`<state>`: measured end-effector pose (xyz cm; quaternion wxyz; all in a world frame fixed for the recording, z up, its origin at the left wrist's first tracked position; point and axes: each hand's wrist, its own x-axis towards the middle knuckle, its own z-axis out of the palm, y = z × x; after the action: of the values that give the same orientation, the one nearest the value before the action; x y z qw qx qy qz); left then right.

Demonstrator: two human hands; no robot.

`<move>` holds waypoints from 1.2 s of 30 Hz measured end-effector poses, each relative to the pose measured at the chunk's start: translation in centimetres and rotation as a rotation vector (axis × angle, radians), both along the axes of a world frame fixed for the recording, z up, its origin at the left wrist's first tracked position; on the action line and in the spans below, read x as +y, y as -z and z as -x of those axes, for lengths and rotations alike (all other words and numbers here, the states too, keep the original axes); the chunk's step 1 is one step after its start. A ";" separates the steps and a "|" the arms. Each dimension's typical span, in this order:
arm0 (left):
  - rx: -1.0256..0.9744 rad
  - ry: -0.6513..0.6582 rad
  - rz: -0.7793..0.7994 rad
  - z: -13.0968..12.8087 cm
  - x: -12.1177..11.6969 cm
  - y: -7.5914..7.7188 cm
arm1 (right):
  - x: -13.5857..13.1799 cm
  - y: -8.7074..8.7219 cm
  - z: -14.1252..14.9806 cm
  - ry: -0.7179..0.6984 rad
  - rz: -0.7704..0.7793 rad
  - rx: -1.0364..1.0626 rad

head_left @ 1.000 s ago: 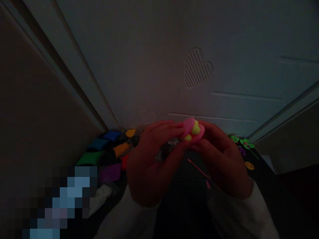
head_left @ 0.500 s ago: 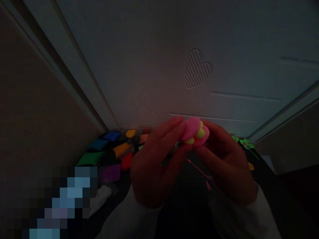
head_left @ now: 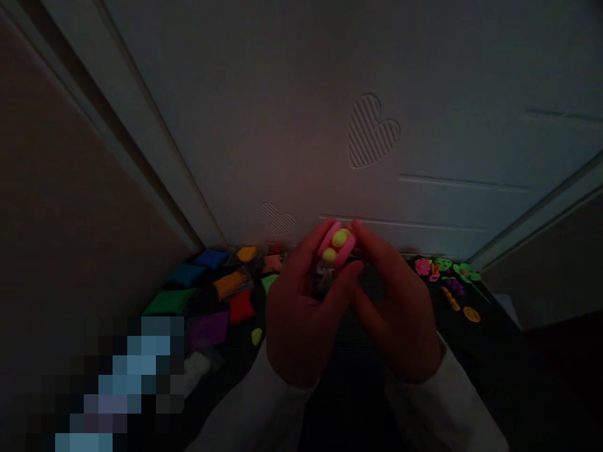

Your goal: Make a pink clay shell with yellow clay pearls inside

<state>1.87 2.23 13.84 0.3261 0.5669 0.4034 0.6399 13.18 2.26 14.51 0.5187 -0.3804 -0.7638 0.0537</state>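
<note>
Between both hands is a pink clay piece [head_left: 347, 248], two discs with pale yellow clay balls [head_left: 340, 237] sandwiched between them. My left hand [head_left: 301, 307] closes on its left side, thumb below and fingers behind. From the right, my right hand [head_left: 396, 307] pinches it, fingertips at the upper edge and thumb close to the left thumb. The piece is turned so its yellow balls face me. A small yellow-green clay lump [head_left: 256, 337] lies on the dark table, left of my left wrist.
Coloured clay packs, among them blue [head_left: 211, 258], green [head_left: 169, 302], red [head_left: 241, 306] and purple [head_left: 208, 328], lie on the left. Small finished clay figures stand at right, including a pink flower [head_left: 423, 267] and an orange disc [head_left: 472, 314]. A pale panel with hearts [head_left: 374, 132] rises behind.
Both hands have moved left with the pink clay piece and turned it, so the discs now stand more on edge. The figures at right and the yellow-green lump have come into view.
</note>
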 end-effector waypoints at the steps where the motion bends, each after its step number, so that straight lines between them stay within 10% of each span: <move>1: 0.010 -0.027 0.005 -0.1 0.0 0.0 | 0.0 0.0 0.0 -0.014 -0.018 -0.013; 12: -0.170 0.119 -0.145 0.1 -0.2 -0.3 | -0.7 -0.1 -0.5 -0.307 0.378 0.371; 36: -0.115 0.119 -0.206 0.0 -0.9 -0.8 | -1.0 -1.1 0.1 -0.104 0.139 0.405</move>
<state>1.91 1.35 14.65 0.3261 0.5826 0.2817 0.6891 13.10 1.29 15.57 0.6303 -0.3568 -0.6572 0.2084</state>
